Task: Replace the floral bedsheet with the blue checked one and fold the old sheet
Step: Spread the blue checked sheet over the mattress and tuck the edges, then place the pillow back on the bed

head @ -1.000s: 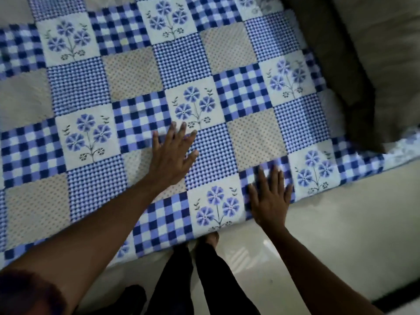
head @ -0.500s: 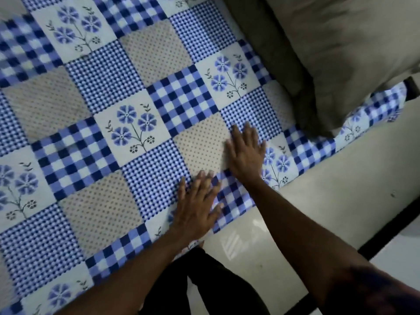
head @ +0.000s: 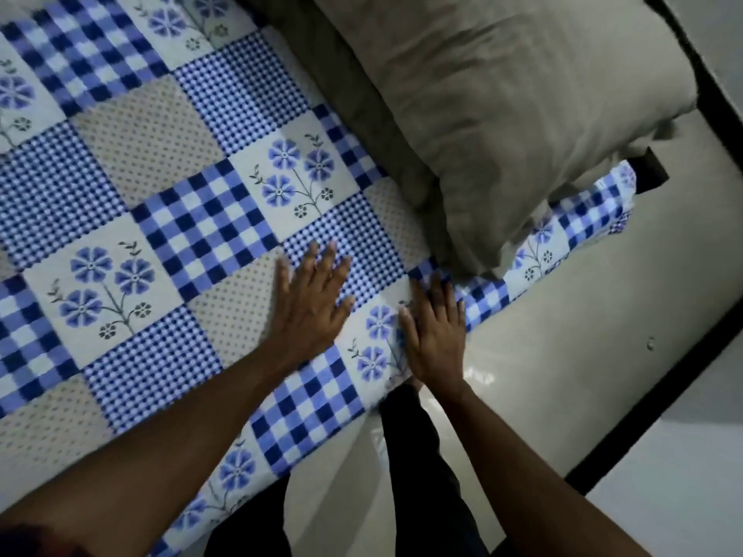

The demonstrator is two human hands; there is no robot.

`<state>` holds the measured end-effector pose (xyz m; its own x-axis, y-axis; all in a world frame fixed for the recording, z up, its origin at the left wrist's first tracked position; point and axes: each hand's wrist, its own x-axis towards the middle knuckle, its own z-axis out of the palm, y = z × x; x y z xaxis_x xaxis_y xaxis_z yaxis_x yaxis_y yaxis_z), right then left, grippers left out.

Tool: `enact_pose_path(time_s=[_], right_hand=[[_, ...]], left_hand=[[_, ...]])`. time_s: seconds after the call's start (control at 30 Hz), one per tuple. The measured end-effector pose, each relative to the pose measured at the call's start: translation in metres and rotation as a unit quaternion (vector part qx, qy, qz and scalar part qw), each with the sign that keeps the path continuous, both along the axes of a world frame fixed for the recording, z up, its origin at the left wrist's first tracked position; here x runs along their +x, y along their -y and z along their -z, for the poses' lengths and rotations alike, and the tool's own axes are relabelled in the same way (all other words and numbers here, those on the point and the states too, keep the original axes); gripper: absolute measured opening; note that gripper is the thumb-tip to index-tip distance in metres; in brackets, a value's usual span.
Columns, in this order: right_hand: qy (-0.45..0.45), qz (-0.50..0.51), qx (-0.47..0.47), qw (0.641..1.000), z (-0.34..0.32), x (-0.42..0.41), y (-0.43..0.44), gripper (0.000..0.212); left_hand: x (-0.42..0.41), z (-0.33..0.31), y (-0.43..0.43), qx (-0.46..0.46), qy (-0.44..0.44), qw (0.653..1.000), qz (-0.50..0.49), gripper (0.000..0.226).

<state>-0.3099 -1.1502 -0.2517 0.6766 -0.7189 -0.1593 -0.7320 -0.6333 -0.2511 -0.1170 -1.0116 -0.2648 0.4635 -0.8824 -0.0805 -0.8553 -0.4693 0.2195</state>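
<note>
Your left hand [head: 311, 303] lies flat on the blue checked sheet [head: 201, 219], palm down, fingers spread wide and holding nothing; it rests where a fine-checked square meets a dotted beige one. Your right hand [head: 436, 335] is flat too, fingers straight and close together, gripping nothing, pressed on a flower square right at the near edge of the bed. The two hands sit just beside each other, not touching.

The sheet covers the bed from the far left down to the near edge, where it drapes over the side above your dark trouser legs [head: 422, 456]. Its patchwork is plain to see: large blue checks, fine checks, dotted beige squares and white squares with blue flowers. It looks smooth around your hands (the motion blur on your left fingers makes small creases hard to judge).

A beige pillow [head: 502, 114] lies on the sheet at the far right, its near corner just beyond your right fingertips. To the right of the pillow the sheet's corner [head: 595, 211] sticks out past the bed, slightly rumpled. Below it is pale glossy floor [head: 583, 355], crossed by a dark strip [head: 659, 400] on the right.

The floral bedsheet is not in view.
</note>
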Motion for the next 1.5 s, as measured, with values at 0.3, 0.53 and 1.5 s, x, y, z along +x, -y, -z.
enact_pose_path(time_s=[0.3,0.53,1.5], right_hand=[[0.062,0.03,0.082,0.994,-0.039,-0.083,0.099,0.05],[0.311,0.031,0.016,0.95,-0.125,0.009,0.219,0.031],[0.048,0.011,0.502,0.864,-0.16,0.256,0.515,0.019]], left_hand=[[-0.112,-0.025,0.069,0.001,-0.029,1.0,0.011,0.054],[-0.007,-0.103,0.185,-0.237,-0.18,0.864,-0.406,0.037],[0.168,-0.131,0.323,-0.235,-0.589,0.509,-0.582,0.117]])
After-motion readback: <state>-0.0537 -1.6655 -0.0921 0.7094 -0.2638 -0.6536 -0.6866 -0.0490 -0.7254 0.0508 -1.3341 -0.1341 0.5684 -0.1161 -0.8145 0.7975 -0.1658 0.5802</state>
